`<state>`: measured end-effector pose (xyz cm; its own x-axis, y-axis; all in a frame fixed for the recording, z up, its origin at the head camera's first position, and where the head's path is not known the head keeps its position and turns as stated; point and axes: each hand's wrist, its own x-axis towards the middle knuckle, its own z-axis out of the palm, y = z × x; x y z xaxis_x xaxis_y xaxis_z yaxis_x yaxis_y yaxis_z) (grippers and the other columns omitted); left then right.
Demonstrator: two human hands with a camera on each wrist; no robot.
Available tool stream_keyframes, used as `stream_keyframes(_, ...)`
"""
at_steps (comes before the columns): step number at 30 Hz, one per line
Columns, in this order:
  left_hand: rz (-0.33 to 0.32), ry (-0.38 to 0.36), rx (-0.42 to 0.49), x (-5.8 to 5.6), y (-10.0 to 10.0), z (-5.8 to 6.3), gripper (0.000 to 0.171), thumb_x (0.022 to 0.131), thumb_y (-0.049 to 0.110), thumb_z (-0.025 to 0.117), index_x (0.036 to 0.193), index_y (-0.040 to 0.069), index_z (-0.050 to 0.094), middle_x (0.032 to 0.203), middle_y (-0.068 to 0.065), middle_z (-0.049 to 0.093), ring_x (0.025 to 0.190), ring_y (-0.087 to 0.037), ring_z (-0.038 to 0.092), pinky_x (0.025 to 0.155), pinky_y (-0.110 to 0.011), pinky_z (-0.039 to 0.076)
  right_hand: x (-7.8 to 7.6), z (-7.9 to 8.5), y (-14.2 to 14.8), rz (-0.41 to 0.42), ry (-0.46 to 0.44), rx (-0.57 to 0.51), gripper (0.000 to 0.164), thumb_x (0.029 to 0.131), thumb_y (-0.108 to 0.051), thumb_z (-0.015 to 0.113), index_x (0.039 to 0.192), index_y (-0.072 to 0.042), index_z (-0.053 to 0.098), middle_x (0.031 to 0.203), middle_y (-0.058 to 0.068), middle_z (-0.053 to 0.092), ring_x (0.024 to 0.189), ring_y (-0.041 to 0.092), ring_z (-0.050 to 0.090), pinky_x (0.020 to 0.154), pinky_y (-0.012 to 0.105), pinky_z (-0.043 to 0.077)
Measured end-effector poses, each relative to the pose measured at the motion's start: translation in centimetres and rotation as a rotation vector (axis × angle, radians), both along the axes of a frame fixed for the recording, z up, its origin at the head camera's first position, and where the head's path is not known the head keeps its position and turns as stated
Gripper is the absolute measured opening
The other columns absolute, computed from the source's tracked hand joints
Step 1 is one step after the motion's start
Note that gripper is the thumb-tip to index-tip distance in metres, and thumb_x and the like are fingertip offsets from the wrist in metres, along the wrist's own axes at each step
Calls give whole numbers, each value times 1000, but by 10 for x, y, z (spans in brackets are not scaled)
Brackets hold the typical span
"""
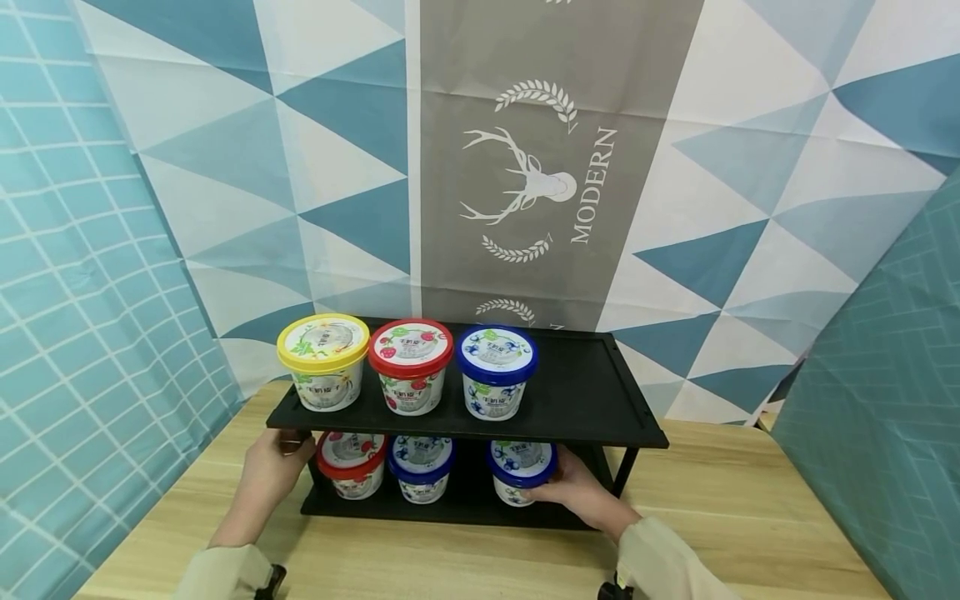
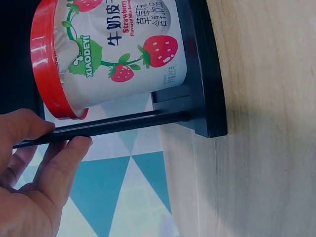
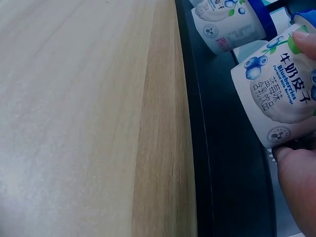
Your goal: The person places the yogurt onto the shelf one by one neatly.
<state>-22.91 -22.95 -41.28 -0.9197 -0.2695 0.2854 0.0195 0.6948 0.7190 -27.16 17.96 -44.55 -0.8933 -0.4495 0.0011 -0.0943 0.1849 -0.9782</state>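
Note:
A two-tier black rack [image 1: 581,383] stands on the wooden table. At its left end my left hand [image 1: 272,468] pinches the thin black upright post [image 2: 113,125] between thumb and fingers. Beside that post, a red-lidded strawberry milk cup [image 2: 123,49] sits on the lower shelf. My right hand [image 1: 581,493] grips a blue-lidded blueberry milk cup [image 3: 281,94] from its right side, toward the right part of the lower shelf. Another blueberry cup [image 1: 422,469] stands to its left, next to the strawberry one, with a gap between the two blueberry cups.
On the upper shelf stand a yellow-lidded cup [image 1: 326,362], a red-lidded cup [image 1: 411,367] and a blue-lidded cup [image 1: 497,372] in a row. Patterned cloth [image 1: 360,208] hangs behind the wooden table [image 1: 712,517], with tile-print sheets at both sides.

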Motion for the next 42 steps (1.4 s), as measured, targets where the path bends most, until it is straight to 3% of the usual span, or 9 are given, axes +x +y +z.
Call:
stream_keyframes(15, -5, 10, -1, 0, -1, -1, 30, 84, 14, 52, 111, 2, 46, 100, -24, 57, 94, -37, 56, 75, -44, 50, -5, -7, -15, 56, -22, -72, 86, 70, -17, 73, 138, -19, 19, 135, 12, 35, 121, 30, 41, 94, 39, 42)
stream_keyframes(29, 2, -2, -2, 0, 0, 1, 29, 84, 15, 52, 110, 2, 46, 100, -24, 57, 94, -37, 56, 75, -43, 50, -7, -12, -25, 55, -17, -61, 85, 70, -18, 73, 137, -17, 21, 132, 13, 38, 118, 29, 43, 93, 39, 43)
stream_keyframes(42, 0, -7, -2, 1, -1, 1, 30, 84, 14, 52, 111, 2, 46, 100, -24, 56, 94, -36, 56, 74, -43, 50, -4, -17, -37, -21, 1, -43, 90, 66, -21, 76, 137, -16, 21, 132, 12, 39, 118, 28, 43, 95, 40, 42)
